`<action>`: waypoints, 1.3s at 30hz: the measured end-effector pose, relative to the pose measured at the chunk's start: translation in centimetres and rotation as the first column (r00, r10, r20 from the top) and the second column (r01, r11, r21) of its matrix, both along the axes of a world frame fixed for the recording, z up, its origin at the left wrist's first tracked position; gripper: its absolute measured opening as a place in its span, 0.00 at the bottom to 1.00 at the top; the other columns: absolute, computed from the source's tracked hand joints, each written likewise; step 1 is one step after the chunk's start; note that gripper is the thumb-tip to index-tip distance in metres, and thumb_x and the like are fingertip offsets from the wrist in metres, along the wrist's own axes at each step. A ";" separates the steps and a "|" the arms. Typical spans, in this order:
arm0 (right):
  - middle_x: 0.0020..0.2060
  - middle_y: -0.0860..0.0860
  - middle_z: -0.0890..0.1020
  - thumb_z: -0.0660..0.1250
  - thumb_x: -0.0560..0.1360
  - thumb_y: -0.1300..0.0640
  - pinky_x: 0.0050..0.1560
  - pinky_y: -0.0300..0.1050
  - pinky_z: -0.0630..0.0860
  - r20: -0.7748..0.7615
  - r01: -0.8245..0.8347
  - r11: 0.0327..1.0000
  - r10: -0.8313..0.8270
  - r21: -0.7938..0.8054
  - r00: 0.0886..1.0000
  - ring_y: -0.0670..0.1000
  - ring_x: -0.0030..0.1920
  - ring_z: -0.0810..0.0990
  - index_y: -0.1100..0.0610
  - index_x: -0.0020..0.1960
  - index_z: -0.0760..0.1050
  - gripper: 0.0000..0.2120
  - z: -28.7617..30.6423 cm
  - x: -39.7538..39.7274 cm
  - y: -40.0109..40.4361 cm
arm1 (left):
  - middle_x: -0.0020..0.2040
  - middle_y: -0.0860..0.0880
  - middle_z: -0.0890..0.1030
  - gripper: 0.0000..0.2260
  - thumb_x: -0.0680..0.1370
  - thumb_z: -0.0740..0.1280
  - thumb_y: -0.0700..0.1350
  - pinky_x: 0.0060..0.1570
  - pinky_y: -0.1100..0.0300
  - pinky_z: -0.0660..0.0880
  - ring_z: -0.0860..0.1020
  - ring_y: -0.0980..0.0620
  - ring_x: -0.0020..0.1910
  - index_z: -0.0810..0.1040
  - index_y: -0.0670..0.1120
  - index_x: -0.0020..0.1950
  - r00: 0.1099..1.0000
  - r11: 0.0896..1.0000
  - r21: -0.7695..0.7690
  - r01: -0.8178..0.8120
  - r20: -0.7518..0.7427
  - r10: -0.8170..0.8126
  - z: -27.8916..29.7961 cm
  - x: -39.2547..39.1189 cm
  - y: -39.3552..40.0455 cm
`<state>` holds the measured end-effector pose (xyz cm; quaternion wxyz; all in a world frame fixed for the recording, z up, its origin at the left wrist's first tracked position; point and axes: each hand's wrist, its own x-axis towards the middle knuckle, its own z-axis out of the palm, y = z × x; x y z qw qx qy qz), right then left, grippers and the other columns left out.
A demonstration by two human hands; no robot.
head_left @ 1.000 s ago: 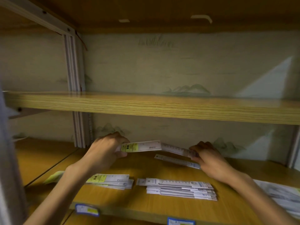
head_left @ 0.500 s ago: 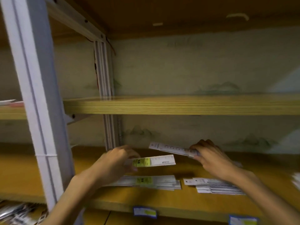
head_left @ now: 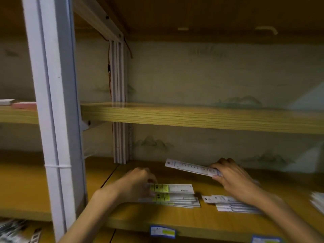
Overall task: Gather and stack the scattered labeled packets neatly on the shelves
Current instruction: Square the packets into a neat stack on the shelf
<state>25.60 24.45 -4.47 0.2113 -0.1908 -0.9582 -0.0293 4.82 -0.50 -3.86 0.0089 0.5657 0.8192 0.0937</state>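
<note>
My left hand [head_left: 136,185] pinches the left end of a white packet with a yellow label [head_left: 172,188], just above a stack of yellow-labeled packets [head_left: 175,200] on the wooden shelf [head_left: 175,218]. My right hand [head_left: 231,176] grips the right end of a long white packet [head_left: 191,167], held tilted above the shelf near the back wall. A second stack of white packets [head_left: 226,204] lies under my right forearm, partly hidden by it.
A grey metal upright [head_left: 52,120] stands at the left front, another post [head_left: 120,102] at the back. The upper shelf board [head_left: 192,116] overhangs the work area. More packets lie at the far right [head_left: 318,202] and lower left [head_left: 15,230]. Blue label tags [head_left: 163,232] sit on the shelf edge.
My left hand has lowered its yellow-labeled packet down to just above the left stack. My right hand still holds the long packet. The view has shifted slightly.
</note>
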 end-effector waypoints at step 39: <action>0.65 0.44 0.71 0.60 0.82 0.48 0.67 0.44 0.61 0.094 -0.182 0.980 0.189 -0.086 0.977 0.45 0.68 0.64 0.45 0.72 0.68 0.18 1.8 12.5 9.5 | 0.58 0.57 0.79 0.19 0.76 0.69 0.60 0.54 0.56 0.74 0.76 0.58 0.54 0.77 0.56 0.65 0.982 0.971 0.184 0.151 -0.141 -0.126 0.3 14.9 18.1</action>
